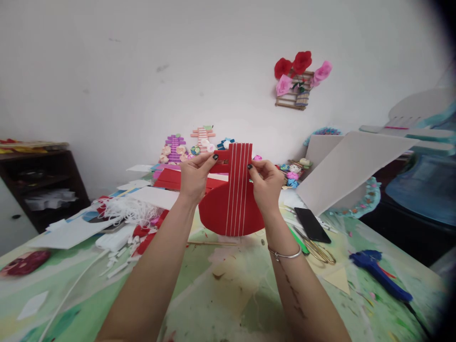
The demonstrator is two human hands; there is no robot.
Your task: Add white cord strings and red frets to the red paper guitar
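I hold up a red guitar-shaped foam piece with several white strings running down its neck and body. My left hand pinches the left side of the neck near the top, fingers closed on it. My right hand pinches the right edge of the neck, also closed on it. The piece stands upright above the table, its rounded bottom just over the surface.
A black phone, scissors and a blue glue gun lie to the right. White foam sheets lean at the right. White strips and red scraps lie left. Craft flowers stand behind; a dark shelf is at far left.
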